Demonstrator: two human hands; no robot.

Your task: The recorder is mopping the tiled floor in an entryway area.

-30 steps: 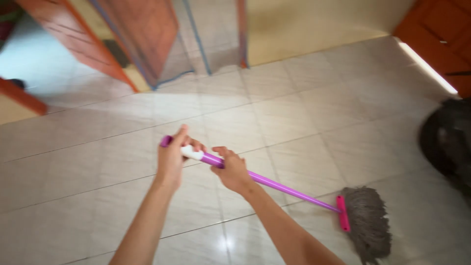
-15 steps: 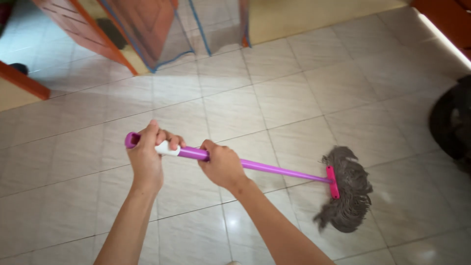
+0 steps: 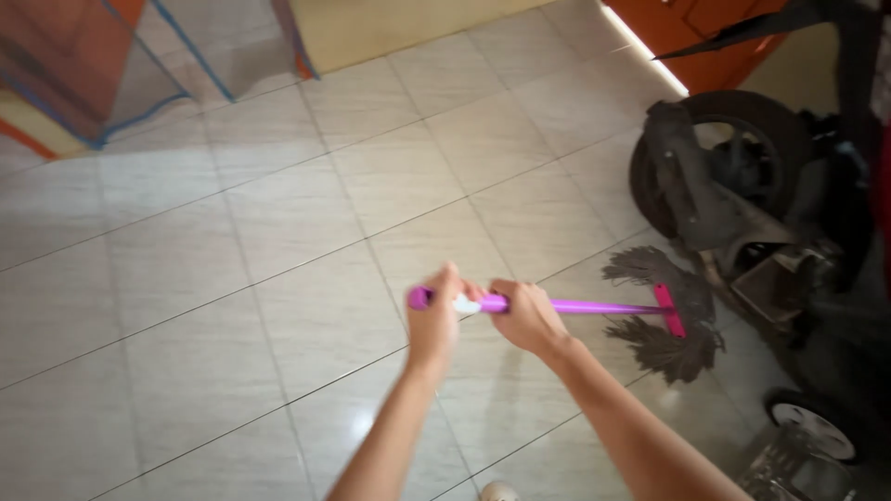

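Both hands grip a long purple plastic mop handle (image 3: 566,305) with a white band near its top end. Left hand (image 3: 433,325) sits at the very top of the pole, fingers wrapped tight round it, thumb side up, only the purple end cap poking out to the left. Right hand (image 3: 529,317) is just beside it, lower on the pole, fingers also curled shut round the shaft, knuckles facing the camera. The hands are nearly touching.

The pole runs right and slightly down to a pink crossbar holding the dark grey string mop head (image 3: 664,325), which lies spread on the pale beige tiled floor (image 3: 278,260). The strands fan out to both sides of the bar, close against the black rear wheel and mudguard of a parked motorbike (image 3: 733,176); can't tell if the strands touch the tyre.

Both forearms come up from the bottom edge, left near-vertical, right angled in from the lower right, wrists fairly straight, elbows out of frame.

Judgement on doing this well: keep the head flat on the tile, spread the hands a bit wider for leverage, and use short strokes near the wheel so the strings don't snag under the bike's stand or a small wheeled thing (image 3: 817,427) at lower right. Blue-framed mesh panels (image 3: 139,56) sit far off at upper left.
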